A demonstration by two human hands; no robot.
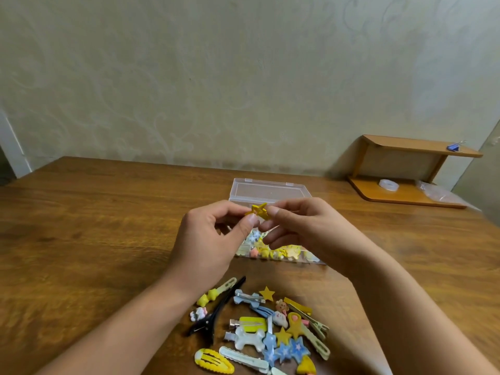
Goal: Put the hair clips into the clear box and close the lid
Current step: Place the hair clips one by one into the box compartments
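Yellow star clip [259, 211] pinched between left hand [208, 239] and right hand [303, 228] fingertips, above open clear box [270, 190], apparently part-filled with clips.

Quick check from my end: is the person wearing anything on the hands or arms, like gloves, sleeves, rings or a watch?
Nothing is worn that shows. The left hand and right hand are bare, with no gloves, rings or watch. Both forearms are uncovered down to the frame's bottom edge; no sleeve shows. Fingernails look short and unpainted.

yellow star clip [259, 211]: above clear box [270, 189] | box: lid open, partly filled | clip pile [270, 328]: table, nearer
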